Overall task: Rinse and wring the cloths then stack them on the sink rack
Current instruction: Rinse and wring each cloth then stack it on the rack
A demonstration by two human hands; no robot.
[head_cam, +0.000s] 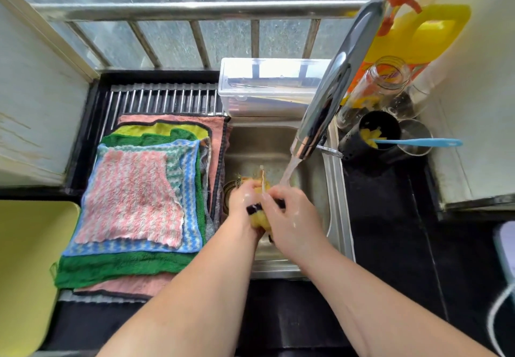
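Nearest, two bare forearms reach over the black worktop into the sink. The left hand and right hand meet above the basin. Each grip is curled round a bunched yellow cloth with a dark edge, held between them. The right hand lies partly over the left, and both are wet. Water runs from the tap onto the right hand's knuckles.

Left of the sink, a stack of cloths lies flat on the rack. A pink-and-white cloth is on top, with a blue striped cloth under it. Below these come a green cloth and a pink cloth with black edging. A yellow board sits at the near left.

Right of the sink, a black holder stands on the worktop with a blue-handled tool lying across it. A glass touches the holder. A jar and a yellow bottle stand farther back.

A clear box rests at the sink's far edge, just right of the bare rack bars. A steel rail crosses the window beyond.
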